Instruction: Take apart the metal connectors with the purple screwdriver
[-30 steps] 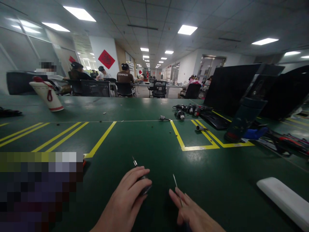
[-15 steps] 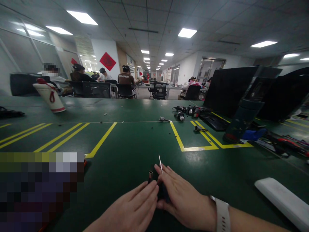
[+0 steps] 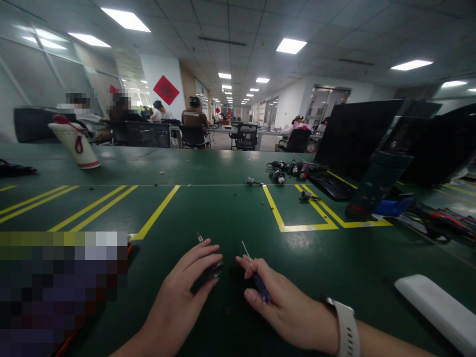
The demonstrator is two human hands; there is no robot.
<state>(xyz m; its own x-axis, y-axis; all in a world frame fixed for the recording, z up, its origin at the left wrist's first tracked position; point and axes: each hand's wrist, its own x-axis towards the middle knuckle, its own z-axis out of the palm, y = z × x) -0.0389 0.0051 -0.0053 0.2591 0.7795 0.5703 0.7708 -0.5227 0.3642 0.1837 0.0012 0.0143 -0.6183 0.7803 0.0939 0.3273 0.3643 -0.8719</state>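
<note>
My right hand (image 3: 277,292) is closed on a small screwdriver, its blue handle (image 3: 262,286) in the palm and its thin shaft pointing up and away. To the left, my left hand (image 3: 188,282) is wrapped round a dark cylindrical part (image 3: 215,270). The round end of this part shows between thumb and fingers; the fingers hide most of the rest. A thin metal tip (image 3: 200,238) sticks out past the far side of that hand. The two hands are apart, above the green table (image 3: 223,218). A tiny dark piece (image 3: 227,312) lies below, between the hands.
Ahead lie metal tool parts (image 3: 255,181), another on the yellow tape (image 3: 308,196), and a dark pile (image 3: 293,169). A bottle (image 3: 379,183), a blue item (image 3: 396,206) and a white case (image 3: 435,307) are at right. A cup (image 3: 76,145) stands far left. People sit beyond.
My hands have drawn apart. The left one moved left and turned, with the dark part in it; the right one still has the screwdriver, whose blue handle now shows more.
</note>
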